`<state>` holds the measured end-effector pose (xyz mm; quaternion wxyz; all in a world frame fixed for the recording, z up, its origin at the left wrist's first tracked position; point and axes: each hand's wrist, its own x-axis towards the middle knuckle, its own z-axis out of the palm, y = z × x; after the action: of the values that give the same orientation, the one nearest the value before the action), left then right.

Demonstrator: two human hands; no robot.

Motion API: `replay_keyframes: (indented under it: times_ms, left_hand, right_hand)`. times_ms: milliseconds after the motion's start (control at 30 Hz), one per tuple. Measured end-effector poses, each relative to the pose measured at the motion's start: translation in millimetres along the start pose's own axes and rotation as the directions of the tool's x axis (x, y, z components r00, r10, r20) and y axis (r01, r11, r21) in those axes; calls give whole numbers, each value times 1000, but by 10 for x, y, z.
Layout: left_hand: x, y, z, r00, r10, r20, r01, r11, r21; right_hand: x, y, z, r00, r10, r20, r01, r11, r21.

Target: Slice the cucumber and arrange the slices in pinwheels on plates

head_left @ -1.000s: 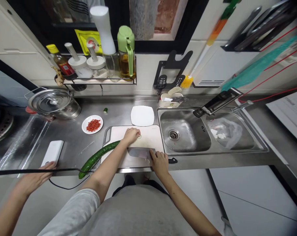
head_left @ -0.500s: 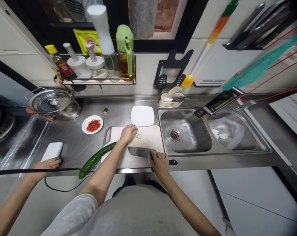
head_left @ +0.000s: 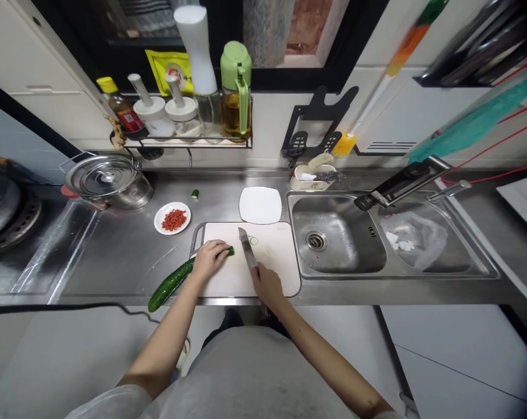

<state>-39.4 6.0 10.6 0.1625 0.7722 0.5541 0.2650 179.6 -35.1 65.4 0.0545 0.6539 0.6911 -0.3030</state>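
Observation:
A long green cucumber lies slantwise with its cut end on the white cutting board. My left hand is closed over the cucumber near that cut end. My right hand grips the handle of a cleaver, whose blade stands edge-down on the board just right of the cucumber's end. A thin cucumber slice lies on the board beside the blade's tip.
A white square plate sits behind the board, a small dish of red bits to its left, with a cucumber stub behind it. A steel pot stands far left. The sink is right of the board.
My left hand slid back from the slice to the cucumber's end. My right hand turned the cleaver from lying flat to edge-down beside it. Another person's hand and the white device at left left view.

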Motion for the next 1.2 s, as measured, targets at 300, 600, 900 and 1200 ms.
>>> replay_keyframes:
  times_ms: [300,600,900,1200]
  left_hand:
    - [-83,-49,119,996,84,-16,-84,995,46]
    - [-87,-57,122,994,104,-25,-102,991,88]
    - [-86,-92,150,993,113,-24,-111,990,87]
    - [-76,-97,152,995,100,-13,-99,994,52]
  right_hand:
    - [116,-326,91,1000,-27,-3,27,999,38]
    - [136,-376,124,1000,-21,-4,21,1000,18]
    - [30,-418,33,998,-22,67,23,1000,-20]
    - [-91,-330,29,993,-28,119,33,999,-43]
